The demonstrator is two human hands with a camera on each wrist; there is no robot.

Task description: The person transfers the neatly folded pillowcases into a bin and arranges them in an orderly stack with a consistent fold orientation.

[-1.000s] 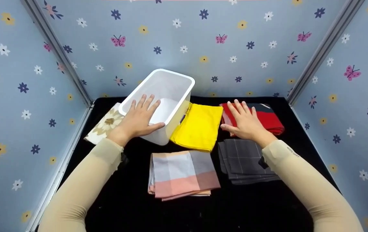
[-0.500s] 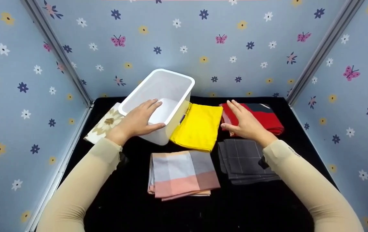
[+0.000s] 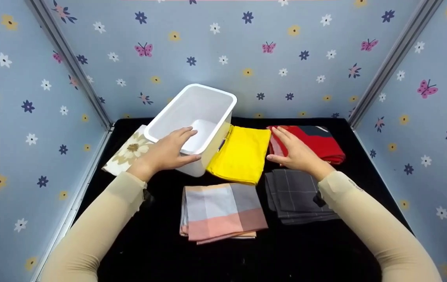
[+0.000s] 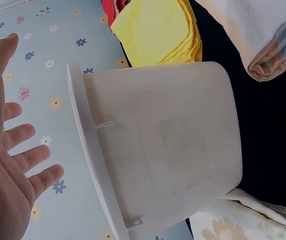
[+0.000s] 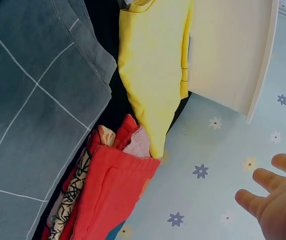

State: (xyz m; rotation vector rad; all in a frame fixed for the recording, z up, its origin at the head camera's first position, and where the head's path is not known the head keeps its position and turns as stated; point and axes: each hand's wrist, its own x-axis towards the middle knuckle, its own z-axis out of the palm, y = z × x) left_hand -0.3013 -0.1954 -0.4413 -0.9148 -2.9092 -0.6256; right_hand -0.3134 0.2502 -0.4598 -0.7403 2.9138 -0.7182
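While the left hand (image 3: 164, 152) and right hand (image 3: 299, 154) extend released fingers (image 4: 19, 137), the former partly hides the white bin (image 3: 210, 101).

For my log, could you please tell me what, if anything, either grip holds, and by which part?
Nothing is held: the left grip hovers by the tub, the right grip near the red cloth.

The head view is bright and fairly crisp, with a paler glow on the patterned wall (image 3: 231, 51) beyond the far edge of the worktop (image 3: 160, 250), whose black surface loses detail nearer the front. Both wrist views look duller and softer.
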